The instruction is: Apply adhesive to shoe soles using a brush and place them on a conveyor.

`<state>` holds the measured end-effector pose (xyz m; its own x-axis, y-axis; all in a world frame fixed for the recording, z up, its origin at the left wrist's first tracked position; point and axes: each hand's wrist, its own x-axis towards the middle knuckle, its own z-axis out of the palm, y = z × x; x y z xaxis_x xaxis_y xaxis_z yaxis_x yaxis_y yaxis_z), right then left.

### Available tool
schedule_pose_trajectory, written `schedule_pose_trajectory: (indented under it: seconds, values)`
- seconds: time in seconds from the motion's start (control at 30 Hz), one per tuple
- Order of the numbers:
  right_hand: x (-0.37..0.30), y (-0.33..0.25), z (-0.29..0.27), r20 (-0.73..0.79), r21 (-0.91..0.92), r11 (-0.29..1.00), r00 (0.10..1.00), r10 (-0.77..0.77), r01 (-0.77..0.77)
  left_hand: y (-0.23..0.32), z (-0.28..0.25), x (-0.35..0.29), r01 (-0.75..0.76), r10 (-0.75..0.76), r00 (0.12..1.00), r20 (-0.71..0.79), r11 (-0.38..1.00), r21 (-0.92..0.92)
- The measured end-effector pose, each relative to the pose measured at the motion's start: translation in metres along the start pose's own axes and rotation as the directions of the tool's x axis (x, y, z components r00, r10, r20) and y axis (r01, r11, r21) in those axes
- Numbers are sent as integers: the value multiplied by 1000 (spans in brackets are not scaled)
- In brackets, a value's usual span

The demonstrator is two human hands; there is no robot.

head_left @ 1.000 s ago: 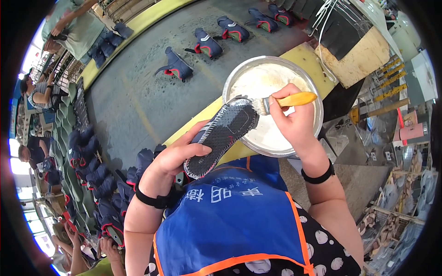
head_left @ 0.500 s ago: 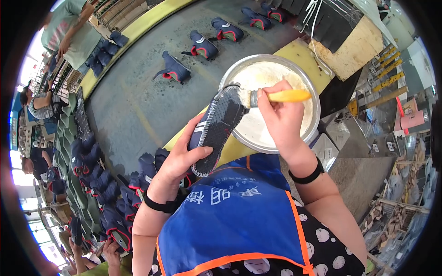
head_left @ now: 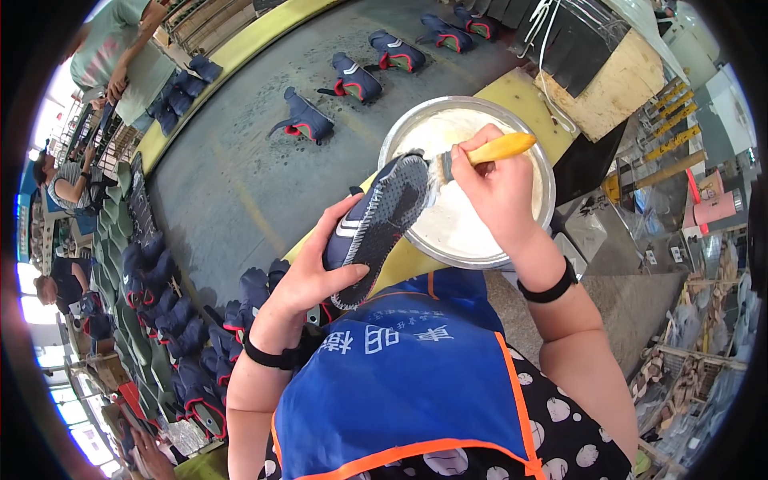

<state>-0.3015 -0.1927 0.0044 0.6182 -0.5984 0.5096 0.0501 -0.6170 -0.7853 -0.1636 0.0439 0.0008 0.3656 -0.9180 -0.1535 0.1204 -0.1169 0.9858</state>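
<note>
A dark blue shoe upper (head_left: 376,228) is tilted with its black underside and white edge stitching toward me. My left hand (head_left: 320,264) is closed round its near end, the thumb on the underside. In my right hand (head_left: 498,188) I grip a paintbrush (head_left: 500,150) by its yellow handle. Its whitened bristles touch the right edge of the underside, near the far end. Behind and below both lies a round metal basin (head_left: 546,210) of creamy white paste.
Several blue shoe uppers with red edges (head_left: 304,118) stand on the grey conveyor belt (head_left: 240,152). More uppers (head_left: 172,312) and green soles (head_left: 112,248) fill the left side. A person in a green shirt (head_left: 120,48) stands across the belt. Cables (head_left: 544,72) hang at the upper right.
The brush has shifted slightly along the underside's right edge, its handle tilting upward. White paste now shows along that edge. My right forearm has moved a little right; the left grip stays.
</note>
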Motion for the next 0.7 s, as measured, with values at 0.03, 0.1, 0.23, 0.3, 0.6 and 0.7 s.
schedule_pose_trajectory:
  seconds: [0.03,0.1,0.23,0.3,0.6,0.7]
  values:
    - [3,2,-2,-1,4,1000,1000,-11,11,1,-2,0,14,-16,999,37,999,47]
    - [8,4,-3,-20,79,990,993,-115,116,2,-4,0,34,-35,997,61,999,14]
    - [5,2,-3,-40,152,964,976,-216,219,5,-6,2,110,-100,991,84,987,-115]
    - [3,2,-5,83,91,980,979,-186,178,6,-5,4,138,-128,989,77,982,-129]
    - [10,26,-40,-175,25,1000,985,8,-4,13,-57,1,247,-305,951,-61,860,-447]
    - [6,44,-61,-247,121,949,917,314,-292,-6,-108,28,236,-419,880,-224,795,-559]
